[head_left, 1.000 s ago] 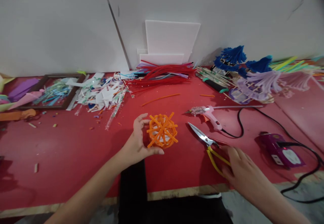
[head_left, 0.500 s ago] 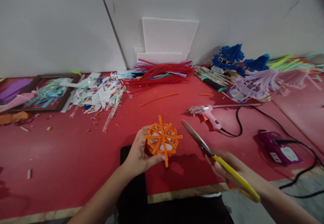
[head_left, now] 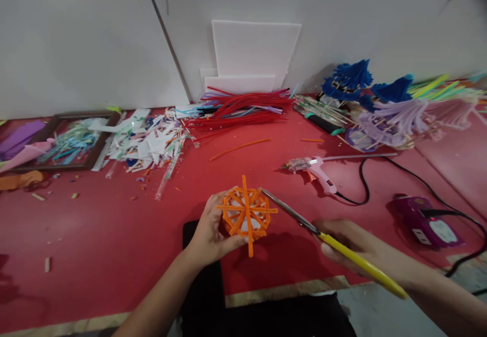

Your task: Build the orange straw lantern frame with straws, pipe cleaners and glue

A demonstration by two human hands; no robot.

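Note:
My left hand (head_left: 213, 233) is closed around the side of a round orange pipe-cleaner frame (head_left: 247, 210), with spokes crossing its top and some ends sticking out past the rim. White material shows between the spokes. In my right hand (head_left: 346, 243) is a pair of scissors (head_left: 342, 253) with yellow handles. Their blades look nearly closed, and the tips point left at the upper right edge of the orange frame; whether they touch it I cannot tell.
A pink glue gun (head_left: 314, 170) lies right of centre, its cord near a purple power socket (head_left: 428, 223). Red pipe cleaners (head_left: 243, 108) are heaped at the back. Scraps (head_left: 152, 141) lie left. Blue and lilac pieces (head_left: 380, 103) stand at back right. A black phone-like slab (head_left: 190, 230) lies under my left wrist.
The scissors' tips have moved left, from beside the orange frame to its upper right edge. My left hand keeps its hold on the frame. The view has shifted slightly.

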